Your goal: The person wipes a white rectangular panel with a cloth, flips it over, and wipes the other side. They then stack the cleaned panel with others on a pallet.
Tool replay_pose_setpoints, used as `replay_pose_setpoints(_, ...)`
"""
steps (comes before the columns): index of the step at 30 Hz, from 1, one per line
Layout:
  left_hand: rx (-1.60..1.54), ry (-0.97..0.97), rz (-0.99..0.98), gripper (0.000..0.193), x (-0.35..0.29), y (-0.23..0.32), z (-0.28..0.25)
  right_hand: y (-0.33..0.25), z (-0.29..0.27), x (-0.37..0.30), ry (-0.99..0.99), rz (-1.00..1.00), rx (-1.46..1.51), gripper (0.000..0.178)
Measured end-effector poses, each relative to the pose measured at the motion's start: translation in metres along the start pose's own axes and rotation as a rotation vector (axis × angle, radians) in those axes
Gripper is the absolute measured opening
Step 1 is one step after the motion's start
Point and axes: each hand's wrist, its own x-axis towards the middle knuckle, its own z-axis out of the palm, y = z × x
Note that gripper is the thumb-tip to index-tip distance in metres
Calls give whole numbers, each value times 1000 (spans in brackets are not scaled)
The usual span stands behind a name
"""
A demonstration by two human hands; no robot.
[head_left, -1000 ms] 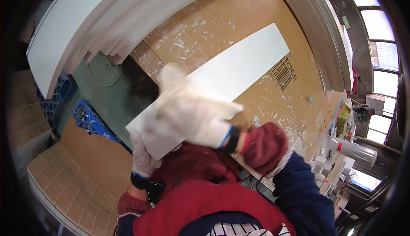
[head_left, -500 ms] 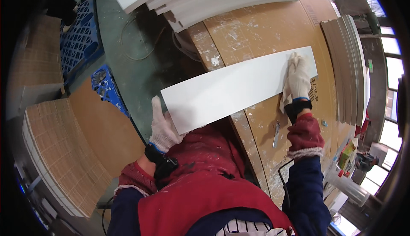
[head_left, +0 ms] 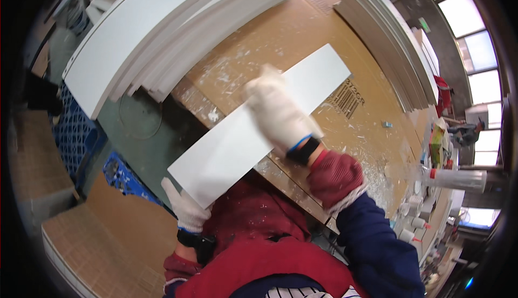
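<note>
A long white board (head_left: 216, 160) lies slantwise, its far part on the cardboard-covered table and its near end jutting past the edge toward my body. My left hand (head_left: 188, 209), in a white knit glove, grips that near end with the thumb beside the corner and the fingers hidden beneath. Across the middle of the board is my right hand (head_left: 280, 112), gloved too and smeared by motion. Its fingers cannot be made out, nor whether a pale cloth is under them.
Stacked white panels (head_left: 162, 44) stand at the far left of the table (head_left: 237, 55), more stacked boards (head_left: 377, 44) at the right. A small teal piece (head_left: 387, 124) lies on the cardboard. Left, on the floor, are a blue pallet (head_left: 73, 136) and a large carton (head_left: 102, 244).
My right hand has moved from the board's far end back to its middle. The view has turned, so the board slants more steeply. My left hand keeps the near end.
</note>
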Motion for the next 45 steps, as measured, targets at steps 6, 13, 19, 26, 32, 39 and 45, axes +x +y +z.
replay_pose_setpoints(6,459,320,25,31,5,-5,7,124,-82,-13,-29,455,-556,24)
replay_pose_setpoints(13,633,576,-42,25,-43,8,16,-49,-14,-48,-227,266,-143,21)
replay_pose_setpoints(19,822,739,-38,26,-82,3,-49,86,-95,10,-521,560,-903,18)
replay_pose_setpoints(26,1741,900,-548,20,-62,23,-69,73,-73,6,-267,596,-508,17)
replay_pose_setpoints(32,1873,824,-511,23,-71,11,-77,94,-79,30,-304,646,-570,22)
replay_pose_setpoints(39,1839,801,-485,25,-70,19,-78,153,-104,36,2,681,-677,17)
replay_pose_setpoints(45,1779,822,-459,28,-80,29,-73,156,-113,21,-33,640,-588,25)
